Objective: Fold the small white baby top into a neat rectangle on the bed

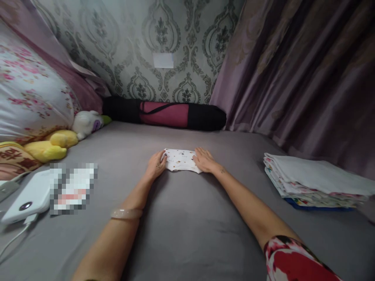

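A small white cloth (pixel 181 160) with a scattered dark and brown print lies on the grey bed sheet. Its folds are hard to make out, and both of its side edges are partly covered by my hands. At the left edge, my left hand (pixel 156 164) is closed on the cloth with the fingers bent in. My right hand (pixel 205 160) rests on the right edge, palm down, with its fingers stretched out away from me and the thumb on the cloth.
To the right is a stack of folded cloths (pixel 313 177). A black and maroon long bag (pixel 164 114) lies along the wall. On the left are a white power bank (pixel 35 195) with a cable, a blurred-out packet (pixel 74 189), plush toys (pixel 47 148) and a floral pillow (pixel 32 86).
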A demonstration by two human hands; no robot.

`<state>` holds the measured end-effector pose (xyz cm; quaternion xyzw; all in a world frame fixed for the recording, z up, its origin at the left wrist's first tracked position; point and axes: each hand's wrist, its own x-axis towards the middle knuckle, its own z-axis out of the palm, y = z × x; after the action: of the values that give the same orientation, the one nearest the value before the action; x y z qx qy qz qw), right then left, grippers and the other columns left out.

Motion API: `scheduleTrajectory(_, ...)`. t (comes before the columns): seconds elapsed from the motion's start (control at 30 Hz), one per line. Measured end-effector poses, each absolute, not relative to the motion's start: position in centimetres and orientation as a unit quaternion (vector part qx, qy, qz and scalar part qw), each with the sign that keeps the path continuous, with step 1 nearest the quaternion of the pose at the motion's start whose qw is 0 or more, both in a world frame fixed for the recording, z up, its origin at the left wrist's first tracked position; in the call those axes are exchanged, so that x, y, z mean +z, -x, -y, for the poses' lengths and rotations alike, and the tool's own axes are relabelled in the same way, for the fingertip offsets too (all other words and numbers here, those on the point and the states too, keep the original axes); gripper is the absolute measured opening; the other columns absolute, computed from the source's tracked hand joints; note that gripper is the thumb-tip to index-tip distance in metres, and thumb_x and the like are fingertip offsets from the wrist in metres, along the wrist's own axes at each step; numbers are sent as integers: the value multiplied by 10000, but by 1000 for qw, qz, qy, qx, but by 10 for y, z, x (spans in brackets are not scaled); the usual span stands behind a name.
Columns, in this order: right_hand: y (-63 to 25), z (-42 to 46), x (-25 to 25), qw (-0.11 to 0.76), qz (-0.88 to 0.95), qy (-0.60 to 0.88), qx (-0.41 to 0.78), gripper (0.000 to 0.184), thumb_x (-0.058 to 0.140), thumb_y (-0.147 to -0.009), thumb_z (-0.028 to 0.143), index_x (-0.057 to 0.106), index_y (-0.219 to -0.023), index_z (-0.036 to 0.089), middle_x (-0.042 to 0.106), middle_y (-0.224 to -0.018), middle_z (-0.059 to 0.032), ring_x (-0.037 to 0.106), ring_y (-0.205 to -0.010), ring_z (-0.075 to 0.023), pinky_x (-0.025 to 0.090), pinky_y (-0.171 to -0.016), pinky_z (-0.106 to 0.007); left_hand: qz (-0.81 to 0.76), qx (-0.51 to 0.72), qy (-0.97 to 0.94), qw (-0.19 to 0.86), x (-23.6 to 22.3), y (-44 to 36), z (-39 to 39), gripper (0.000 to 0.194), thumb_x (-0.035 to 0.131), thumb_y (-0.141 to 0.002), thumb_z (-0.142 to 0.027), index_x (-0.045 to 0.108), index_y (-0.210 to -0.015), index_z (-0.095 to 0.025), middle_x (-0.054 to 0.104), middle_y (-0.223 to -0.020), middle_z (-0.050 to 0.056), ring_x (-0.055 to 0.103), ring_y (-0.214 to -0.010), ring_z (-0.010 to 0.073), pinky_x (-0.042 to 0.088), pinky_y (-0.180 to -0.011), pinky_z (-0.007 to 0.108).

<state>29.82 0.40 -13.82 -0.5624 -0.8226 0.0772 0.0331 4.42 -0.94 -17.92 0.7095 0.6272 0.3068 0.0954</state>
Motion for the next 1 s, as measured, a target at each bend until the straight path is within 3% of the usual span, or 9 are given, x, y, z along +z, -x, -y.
scheduleTrajectory(0.27, -315, -11, -161, 38, 813, 578, 61, 660, 130, -971, 436, 296, -1475, 44, 254, -1553, -138, 157, -1449, -225, 110, -1171, -376, -624, 293, -717, 99, -182, -39, 7, 368, 445, -902, -292, 578, -1235, -205, 667, -1179, 107, 595, -1112, 247, 444, -978, 387)
scheduleTrajectory(0.6, -301, -14, -145, 38, 817, 570, 82, 656, 133, -977, 445, 270, -1487, 56, 241, -1557, -139, 149, -1450, -240, 98, -1170, -412, -624, 314, -705, 119, -177, -38, 7, 390, 441, -903, -300, 598, -1231, -159, 691, -1109, 124, 635, -962, 221, 485, -881, 346)
scheduleTrajectory(0.77, -291, -10, -157, 55, 823, 560, 76, 625, 139, -984, 430, 281, -1488, 88, 253, -1557, -111, 184, -1443, -205, 100, -1172, -379, -631, 306, -702, 125, -175, -37, 8, 377, 445, -899, -303, 624, -1196, -157, 704, -1000, 107, 631, -929, 218, 487, -858, 340)
scheduleTrajectory(1.0, -284, -11, -148, 39, 824, 559, 88, 616, 176, -977, 405, 296, -1474, 61, 278, -1543, -142, 212, -1433, -245, 124, -1165, -435, -654, 323, -668, 145, -169, -36, 10, 335, 540, -836, -322, 619, -1113, -151, 686, -1048, 108, 617, -975, 225, 478, -885, 350)
